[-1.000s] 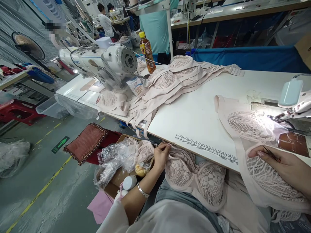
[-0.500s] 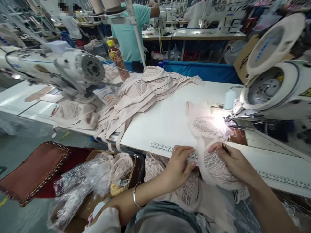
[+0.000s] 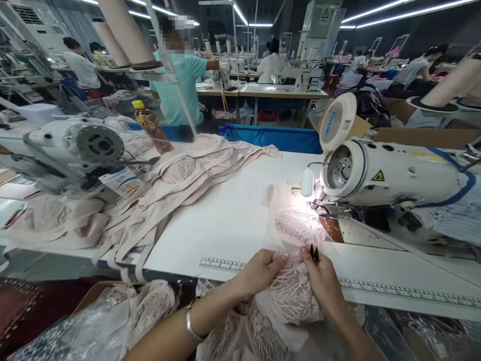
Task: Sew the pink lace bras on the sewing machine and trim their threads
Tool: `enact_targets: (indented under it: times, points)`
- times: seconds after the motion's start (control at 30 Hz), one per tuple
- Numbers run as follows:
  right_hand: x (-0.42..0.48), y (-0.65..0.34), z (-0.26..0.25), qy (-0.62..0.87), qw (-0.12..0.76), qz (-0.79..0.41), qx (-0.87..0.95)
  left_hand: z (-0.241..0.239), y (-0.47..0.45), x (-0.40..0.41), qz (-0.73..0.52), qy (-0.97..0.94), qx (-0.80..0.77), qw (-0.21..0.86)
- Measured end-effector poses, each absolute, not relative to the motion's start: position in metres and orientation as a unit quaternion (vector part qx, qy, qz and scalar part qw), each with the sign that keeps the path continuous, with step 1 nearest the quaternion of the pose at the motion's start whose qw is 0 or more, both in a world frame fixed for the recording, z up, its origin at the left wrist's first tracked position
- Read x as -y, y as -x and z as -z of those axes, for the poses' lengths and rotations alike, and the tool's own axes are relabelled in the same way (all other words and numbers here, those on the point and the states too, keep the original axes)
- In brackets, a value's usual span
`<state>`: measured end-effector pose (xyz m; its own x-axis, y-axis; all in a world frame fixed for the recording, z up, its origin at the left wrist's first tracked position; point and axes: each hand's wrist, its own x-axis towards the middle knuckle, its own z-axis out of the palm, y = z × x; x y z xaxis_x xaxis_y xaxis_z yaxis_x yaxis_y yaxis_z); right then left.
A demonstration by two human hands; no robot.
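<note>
Pale pink lace makes up the garment (image 3: pixel 291 296), which lies partly on the white desk (image 3: pixel 225 215) beside the lit needle area of the right-hand sewing machine (image 3: pixel 376 168) and partly over the desk's front edge. Glare prevents confirming whether the fabric sits under the presser foot. The left hand (image 3: pixel 265 271) pinches the garment between thumb and fingers; the right hand (image 3: pixel 321 276) grips it just beside, fingers close together, with a dark pointed tool (image 3: pixel 314 253) tucked in the same grasp. The close paired grip probably serves to keep the slack fabric level and controlled, and the tucked tool to save reaching for it. Similar garments (image 3: pixel 203 173) are heaped to the left, apparently kept clear of the stitching area yet within reach. Materials noted: open, branching lace over rounded cups; smooth, limp bands in the heap, layered lengthwise; glossy, hard-edged machine casing with a rounded end and a raised disc-shaped cover (image 3: pixel 338 121); flat, smooth desk surface bearing a black ruler scale (image 3: pixel 394 291) along its front edge. A rigid silver bangle (image 3: pixel 191 321) circles the left wrist.
</note>
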<state>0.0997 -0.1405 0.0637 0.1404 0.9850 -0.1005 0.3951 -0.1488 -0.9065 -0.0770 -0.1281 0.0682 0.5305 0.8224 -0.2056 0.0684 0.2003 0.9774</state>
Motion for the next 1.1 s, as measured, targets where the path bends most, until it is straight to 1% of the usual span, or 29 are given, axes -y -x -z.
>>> enact_targets:
  times: [0.17, 0.27, 0.33, 0.43, 0.53, 0.63, 0.7, 0.77, 0.83, 0.87, 0.93, 1.0, 1.03, 1.1]
  points:
    - [0.131, -0.111, -0.065, 0.586, 0.328, -0.399, 0.624, -0.067, 0.071, 0.119, -0.205, -0.653, -0.432, 0.586]
    - [0.125, -0.114, -0.065, 0.529, 0.295, -0.430, 0.669, -0.065, 0.064, 0.123, -0.201, -0.661, -0.464, 0.555]
    - [0.123, -0.108, -0.065, 0.527, 0.302, -0.416, 0.676, -0.063, 0.057, 0.131, -0.228, -0.635, -0.514, 0.529]
    - [0.121, -0.093, -0.061, 0.565, 0.350, -0.349, 0.661, -0.059, 0.049, 0.146, -0.296, -0.578, -0.559, 0.515]
    - [0.118, -0.083, -0.058, 0.577, 0.380, -0.328, 0.644, -0.057, 0.048, 0.157, -0.347, -0.525, -0.537, 0.562]
    - [0.117, -0.086, -0.060, 0.569, 0.392, -0.353, 0.631, -0.060, 0.055, 0.155, -0.363, -0.425, -0.490, 0.669]
    - [0.119, -0.091, -0.063, 0.551, 0.382, -0.384, 0.634, -0.065, 0.061, 0.146, -0.379, -0.338, -0.464, 0.726]
    - [0.123, -0.096, -0.066, 0.526, 0.359, -0.420, 0.647, -0.071, 0.068, 0.133, -0.407, -0.273, -0.476, 0.730]
    - [0.129, -0.098, -0.069, 0.528, 0.324, -0.415, 0.666, -0.076, 0.071, 0.121, -0.434, -0.264, -0.513, 0.692]
    - [0.132, -0.097, -0.070, 0.546, 0.296, -0.384, 0.683, -0.079, 0.072, 0.117, -0.443, -0.278, -0.526, 0.670]
    - [0.137, -0.095, -0.071, 0.593, 0.215, -0.284, 0.722, -0.083, 0.071, 0.110, -0.449, -0.313, -0.536, 0.643]
    - [0.141, -0.093, -0.073, 0.615, 0.136, -0.205, 0.749, -0.088, 0.070, 0.101, -0.450, -0.314, -0.529, 0.648]
    - [0.142, -0.093, -0.073, 0.614, 0.116, -0.198, 0.755, -0.090, 0.071, 0.094, -0.450, -0.305, -0.520, 0.659]
    - [0.146, -0.096, -0.075, 0.607, 0.112, -0.218, 0.756, -0.094, 0.077, 0.073, -0.455, -0.301, -0.496, 0.675]
